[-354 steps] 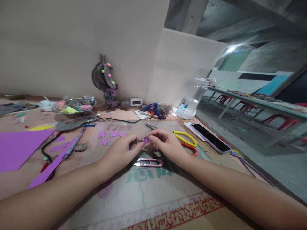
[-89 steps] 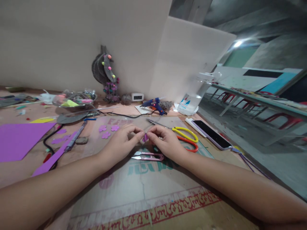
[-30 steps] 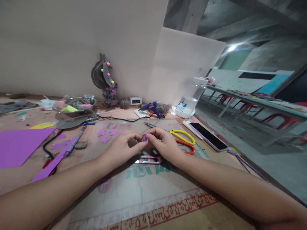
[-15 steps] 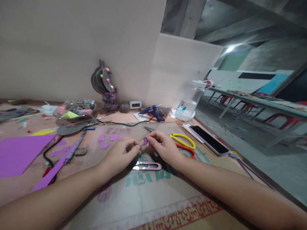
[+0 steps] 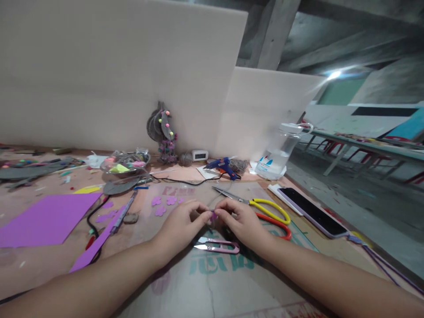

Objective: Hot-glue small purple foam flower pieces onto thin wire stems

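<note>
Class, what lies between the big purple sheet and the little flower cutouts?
In the head view, between the purple sheet and flower cutouts lie a black cord, purple scraps, a purple strip, a pen and a grey lump.

Beyond our right hand (image 5: 247, 225), farther to the right, we see a clear water jug (image 5: 273, 161) with a white lid; nearer that hand, a phone (image 5: 311, 211) lies face up. Beyond our left hand (image 5: 182, 221) we have a white digital clock (image 5: 200, 155) and a grey ornament (image 5: 161, 126). Well past the right hand, red stools (image 5: 370, 156) stand by a long table (image 5: 357, 143).
</note>
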The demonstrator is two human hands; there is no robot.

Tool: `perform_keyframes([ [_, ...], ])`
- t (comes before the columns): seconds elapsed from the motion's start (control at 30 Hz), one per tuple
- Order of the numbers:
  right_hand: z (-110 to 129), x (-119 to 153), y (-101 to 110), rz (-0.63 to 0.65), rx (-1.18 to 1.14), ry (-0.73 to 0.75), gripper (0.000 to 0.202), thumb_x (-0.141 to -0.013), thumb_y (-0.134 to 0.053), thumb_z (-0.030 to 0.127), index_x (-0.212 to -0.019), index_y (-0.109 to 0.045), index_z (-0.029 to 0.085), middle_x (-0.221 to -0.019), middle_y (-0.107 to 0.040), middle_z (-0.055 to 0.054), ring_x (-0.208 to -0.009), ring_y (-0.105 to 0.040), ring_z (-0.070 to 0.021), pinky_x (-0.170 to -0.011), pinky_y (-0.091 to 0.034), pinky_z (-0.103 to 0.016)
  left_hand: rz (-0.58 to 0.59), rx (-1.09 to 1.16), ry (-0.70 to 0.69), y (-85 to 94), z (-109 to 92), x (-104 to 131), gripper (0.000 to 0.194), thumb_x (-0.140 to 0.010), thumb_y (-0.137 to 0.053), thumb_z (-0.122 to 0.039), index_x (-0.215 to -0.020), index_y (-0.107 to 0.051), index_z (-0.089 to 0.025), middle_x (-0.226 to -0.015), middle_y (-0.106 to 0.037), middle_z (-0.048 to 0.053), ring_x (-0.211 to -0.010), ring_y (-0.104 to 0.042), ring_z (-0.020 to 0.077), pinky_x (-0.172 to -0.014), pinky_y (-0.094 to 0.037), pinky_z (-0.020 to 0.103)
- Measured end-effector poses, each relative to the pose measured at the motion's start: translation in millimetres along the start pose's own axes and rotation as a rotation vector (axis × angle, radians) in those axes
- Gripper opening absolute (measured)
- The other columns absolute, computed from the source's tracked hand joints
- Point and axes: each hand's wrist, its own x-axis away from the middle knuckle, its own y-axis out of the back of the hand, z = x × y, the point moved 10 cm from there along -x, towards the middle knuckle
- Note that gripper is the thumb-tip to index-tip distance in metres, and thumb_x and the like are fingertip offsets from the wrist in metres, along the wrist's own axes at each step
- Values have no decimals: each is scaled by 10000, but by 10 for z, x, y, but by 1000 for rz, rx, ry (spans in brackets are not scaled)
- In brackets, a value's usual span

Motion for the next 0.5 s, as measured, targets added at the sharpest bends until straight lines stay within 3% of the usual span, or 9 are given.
perform_keyframes([
  [0.13, -37, -7, -19, 9, 9, -7, 177, -878, -497, 296, -775, -597, 192, -694, -641, -3, -652, -587, -144, -635, -450, -253, 7, 29, 7, -5, -1, 4, 218, -850, -512, -358, -883, -659, -199, -862, -701, 28, -805, -637, 180, -730, -476, 276],
  [0.3, -48, 15, -39, 18, 34, -11, 177, -872, -502, 306, -779, -598, 190, -678, -639, 0, -622, -579, -139, -607, -446, -249, 26, -34, -6, -21, -25, 13, 231, -853, -495, -340, -804, -660, -187, -794, -703, 30, -753, -637, 182, -686, -472, 272],
  [0.5, -7, 27, -4, -11, 8, 15, 187, -868, -502, 325, -797, -604, 185, -719, -635, -9, -672, -579, -141, -615, -443, -242, 67, -26, -17, -71, -47, 16, 217, -839, -516, -336, -848, -682, -197, -829, -712, 25, -781, -639, 185, -725, -464, 282],
])
